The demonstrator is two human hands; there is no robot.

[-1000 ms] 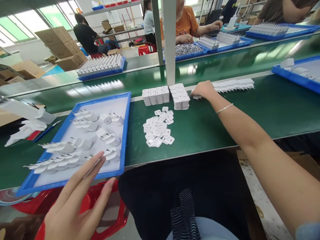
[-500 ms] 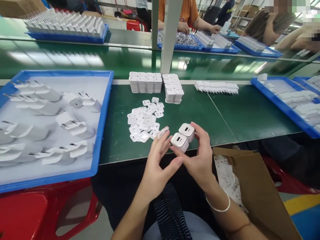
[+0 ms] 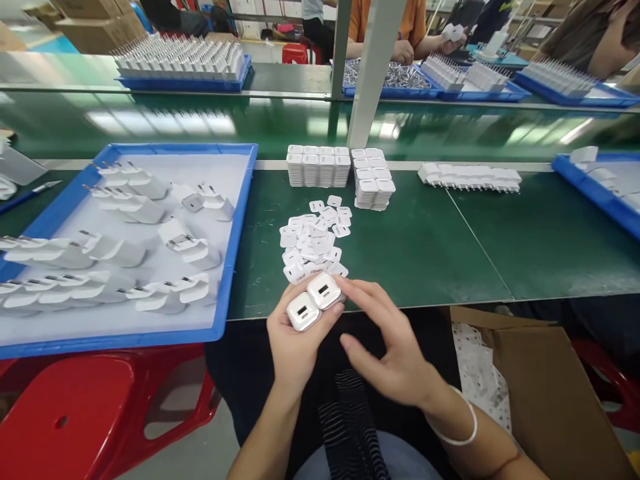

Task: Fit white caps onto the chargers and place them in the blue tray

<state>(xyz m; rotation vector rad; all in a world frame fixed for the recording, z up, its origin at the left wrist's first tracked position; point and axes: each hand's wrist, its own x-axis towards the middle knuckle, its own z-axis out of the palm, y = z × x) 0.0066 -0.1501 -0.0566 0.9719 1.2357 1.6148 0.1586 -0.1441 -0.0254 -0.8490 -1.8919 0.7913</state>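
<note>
My left hand (image 3: 295,347) is closed around two white charger plugs (image 3: 314,301) held side by side, their port faces turned up toward me. Each face shows a dark slot and a smaller one. To their right, my right hand (image 3: 393,340) has its thumb and fingers apart, with a fingertip close to the right-hand plug; whether it touches cannot be made out. Just beyond the hands lies a loose heap of white face plates (image 3: 313,240). Behind it stand neat stacks of face plates (image 3: 319,167) and a second group of stacks (image 3: 373,179).
At left, a blue tray (image 3: 224,313) holds several white plugs with metal pins. A row of white plugs (image 3: 470,178) lies at the back right. A cardboard box (image 3: 555,387) sits below the table edge, a red stool (image 3: 75,413) at lower left. Across the bench, a person handles parts.
The two plugs have passed from my right hand to my left and moved left. My right hand has opened beside them. The face plate on my left fingers no longer shows separately. The view has shifted left.
</note>
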